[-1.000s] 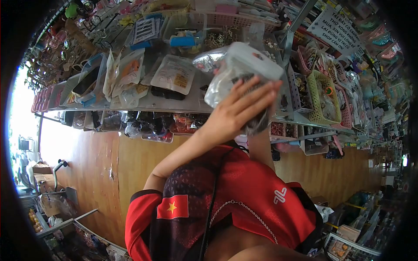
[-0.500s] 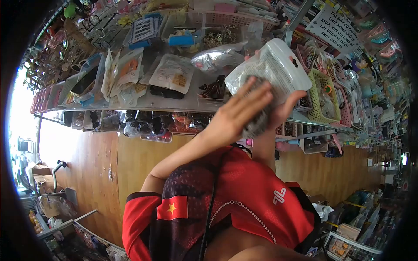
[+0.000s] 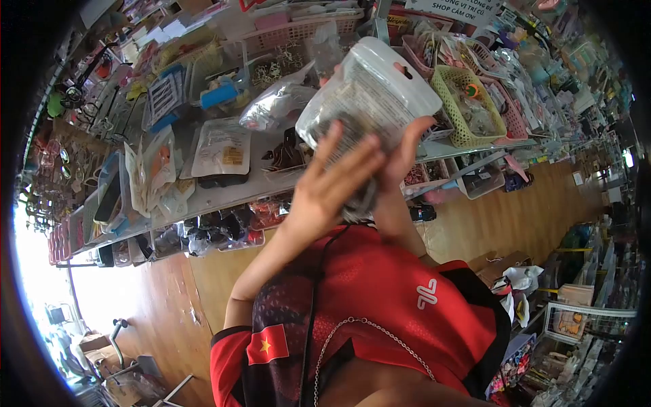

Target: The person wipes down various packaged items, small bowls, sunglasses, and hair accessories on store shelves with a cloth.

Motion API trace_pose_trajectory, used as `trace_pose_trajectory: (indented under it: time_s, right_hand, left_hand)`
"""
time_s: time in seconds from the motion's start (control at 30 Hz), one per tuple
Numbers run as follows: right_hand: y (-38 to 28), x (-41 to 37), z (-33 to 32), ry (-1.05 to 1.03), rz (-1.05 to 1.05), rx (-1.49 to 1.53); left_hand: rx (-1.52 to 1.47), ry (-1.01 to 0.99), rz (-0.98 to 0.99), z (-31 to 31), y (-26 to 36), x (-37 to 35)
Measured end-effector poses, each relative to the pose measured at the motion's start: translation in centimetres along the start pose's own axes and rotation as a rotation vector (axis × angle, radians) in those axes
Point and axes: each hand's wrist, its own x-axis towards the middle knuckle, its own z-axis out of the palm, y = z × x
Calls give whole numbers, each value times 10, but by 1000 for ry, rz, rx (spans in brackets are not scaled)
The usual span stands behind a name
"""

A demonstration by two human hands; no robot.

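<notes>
A clear plastic packet (image 3: 369,95) with a white header and a hang hole, holding dark small items, is raised in front of the shop shelf. My right hand (image 3: 401,150) grips its lower right edge, thumb on the front, the fingers mostly hidden behind it. My left hand (image 3: 330,184) lies flat against the packet's lower front with fingers spread, seen from the back. My red and black shirt (image 3: 393,298) fills the bottom of the view.
A long shelf (image 3: 230,190) holds bagged goods, a white pouch (image 3: 220,146), a silvery bag (image 3: 274,105) and a yellow-green basket (image 3: 468,108). Lower bins of small items sit beneath. Wooden floor (image 3: 515,217) runs alongside; more racks stand at right.
The packet has been lifted and turned so its face shows more. My left hand slid down to its lower part, and my right thumb came onto the front. The view swung.
</notes>
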Motion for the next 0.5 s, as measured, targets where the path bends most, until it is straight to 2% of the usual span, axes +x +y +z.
trace_pose_trajectory:
  time_s: [0.03, 0.13, 0.17, 0.23, 0.27, 0.33, 0.43, 0.5]
  right_hand:
    - [3, 1, -8, 47, 55, 83]
    - [14, -2, -21, 197, 237, 333]
    - [12, -12, 34, 373, 97, 32]
    - [24, -14, 27, 141, 81, -59]
    - [22, -13, 29, 72, 27, -219]
    - [19, -8, 25, 39, -17, -177]
    - [9, 1, 17, 14, -78, -115]
    - [-1, 6, 7, 2, -110, -75]
  left_hand:
    - [69, -37, 39, -1, 10, 1]
    - [150, 25, 68, -12, 2, 24]
    - [104, 50, 18, -21, -2, 31]
    - [120, 148, -80, -33, -10, 43]
    - [102, 196, -113, -36, -18, 43]
    - [61, 286, -181, -35, -32, 38]
    - [34, 209, -131, -16, -23, 15]
    - [-16, 11, -38, -4, -8, 2]
